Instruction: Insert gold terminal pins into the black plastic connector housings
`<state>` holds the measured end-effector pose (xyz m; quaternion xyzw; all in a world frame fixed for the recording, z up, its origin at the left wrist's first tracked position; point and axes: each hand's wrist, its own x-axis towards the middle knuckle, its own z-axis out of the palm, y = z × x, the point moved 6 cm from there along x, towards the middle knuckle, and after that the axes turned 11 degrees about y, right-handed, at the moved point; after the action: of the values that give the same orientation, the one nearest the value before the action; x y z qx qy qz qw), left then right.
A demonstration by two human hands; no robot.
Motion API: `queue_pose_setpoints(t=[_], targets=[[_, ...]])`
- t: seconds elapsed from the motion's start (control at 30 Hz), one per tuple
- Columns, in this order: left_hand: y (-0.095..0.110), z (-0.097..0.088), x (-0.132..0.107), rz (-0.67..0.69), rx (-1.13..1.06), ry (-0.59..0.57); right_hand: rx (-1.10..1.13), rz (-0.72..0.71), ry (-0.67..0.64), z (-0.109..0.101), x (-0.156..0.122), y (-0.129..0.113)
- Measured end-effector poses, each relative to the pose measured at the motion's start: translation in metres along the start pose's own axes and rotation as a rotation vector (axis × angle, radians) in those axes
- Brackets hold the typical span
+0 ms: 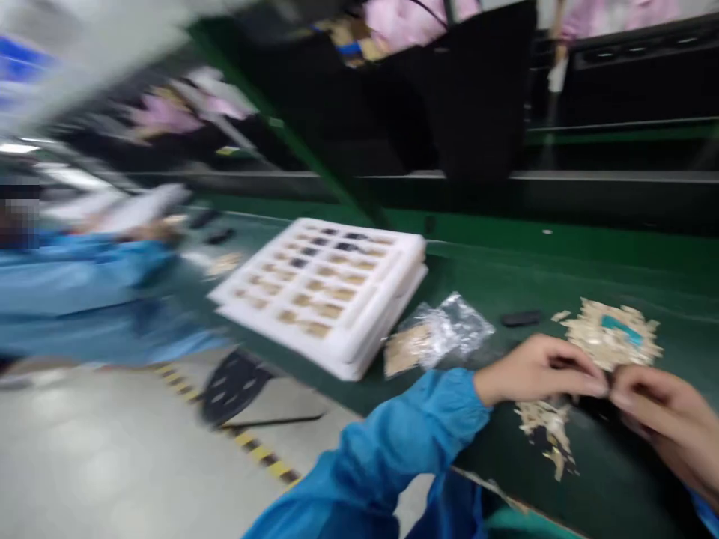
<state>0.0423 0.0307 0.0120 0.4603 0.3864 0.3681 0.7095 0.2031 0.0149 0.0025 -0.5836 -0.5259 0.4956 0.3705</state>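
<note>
My left hand (pixel 539 368) and my right hand (pixel 668 408) meet over the green work surface, fingertips pinched close together. Something small and dark seems to be between or just below them, but blur and the fingers hide what it is. Just beyond the hands lies a pile of small beige pieces (pixel 587 337) with a teal strip (pixel 623 329) on top. A smaller heap of beige scraps (pixel 553 430), mixed with dark bits, is below my left hand. Left of the pile rests a black, flat, oblong piece (pixel 520 319).
Clear plastic bags (pixel 457 329), one with beige pieces, lie beside a stacked white tray (pixel 345 355) holding beige and black parts in rows. A green slanted post (pixel 292 146) rises behind. At left is a co-worker's blue sleeve (pixel 73 277); a dark stool (pixel 233 389) stands on the floor.
</note>
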Motion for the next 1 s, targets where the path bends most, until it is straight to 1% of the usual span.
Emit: queue_pose_setpoints(t=[0.03, 0.07, 0.13, 0.3, 0.4, 0.57, 0.63, 0.67, 0.7, 0.73, 0.8, 0.83, 0.87, 0.93, 1.0], targets=[[0.002, -0.003, 0.001, 0.007, 0.023, 0.040, 0.088, 0.087, -0.046, 0.000, -0.002, -0.001], [0.003, -0.005, 0.002, 0.003, 0.048, 0.040, 0.160, 0.142, -0.072, 0.001, -0.002, -0.003], [0.004, -0.008, 0.006, 0.002, 0.075, 0.040, 0.271, 0.200, -0.066, 0.003, 0.001, -0.004], [0.002, -0.006, 0.007, -0.056, 0.049, 0.025, 0.388, 0.238, -0.106, 0.011, 0.003, -0.005], [0.000, -0.005, 0.008, -0.056, 0.044, 0.038, 0.431, 0.259, -0.137, 0.014, 0.000, -0.005], [-0.009, 0.000, 0.009, -0.062, 0.047, 0.050, 0.439, 0.274, -0.143, 0.015, -0.002, -0.001], [-0.008, -0.003, 0.007, -0.054, 0.076, 0.070, 0.418, 0.278, -0.128, 0.013, -0.002, 0.000], [-0.003, -0.008, 0.007, -0.023, 0.134, 0.101, 0.400, 0.278, -0.112, 0.011, -0.001, 0.001], [0.004, -0.017, 0.006, 0.035, 0.239, 0.159, 0.381, 0.278, -0.086, 0.008, -0.001, 0.001], [0.014, -0.028, 0.005, 0.109, 0.393, 0.238, 0.360, 0.278, -0.050, 0.005, 0.000, 0.003], [0.034, -0.053, 0.002, 0.230, 0.789, 0.423, 0.321, 0.286, 0.035, -0.004, 0.003, 0.007], [0.041, -0.065, 0.001, 0.245, 0.967, 0.496, 0.301, 0.295, 0.058, -0.007, 0.003, 0.011], [0.045, -0.076, 0.000, 0.223, 1.095, 0.542, 0.280, 0.307, 0.062, -0.010, 0.004, 0.015], [0.045, -0.093, 0.002, 0.154, 1.178, 0.575, 0.240, 0.325, 0.040, -0.013, 0.005, 0.026], [0.041, -0.103, 0.005, 0.117, 1.163, 0.593, 0.214, 0.323, 0.048, -0.017, 0.008, 0.036]])
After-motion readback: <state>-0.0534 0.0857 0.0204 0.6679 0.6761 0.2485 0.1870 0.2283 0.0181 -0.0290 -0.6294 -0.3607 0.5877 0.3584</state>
